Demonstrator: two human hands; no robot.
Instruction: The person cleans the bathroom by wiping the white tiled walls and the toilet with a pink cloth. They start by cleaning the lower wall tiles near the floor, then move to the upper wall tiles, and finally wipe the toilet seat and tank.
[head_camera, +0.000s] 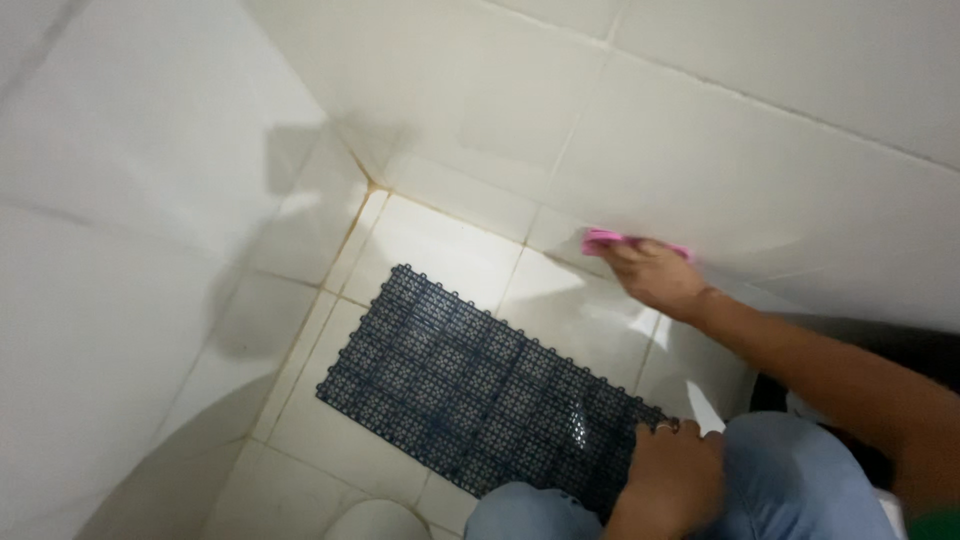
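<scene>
My right hand (652, 275) reaches out to the low part of the white tiled wall (760, 170) and presses a pink cloth (603, 239) against it, just above the floor. The cloth shows only at my fingertips; the rest is under the hand. My left hand (672, 472) rests on my bent knee in blue jeans (790, 480), fingers curled with nothing in them and a ring on one finger. I am crouched low in a tiled corner.
A dark blue plastic grid mat (480, 385) lies on the white floor tiles (440, 245) in front of my knees. Stained grout runs along the corner (372, 185) where two walls meet. A rounded white edge (375, 522) shows at the bottom.
</scene>
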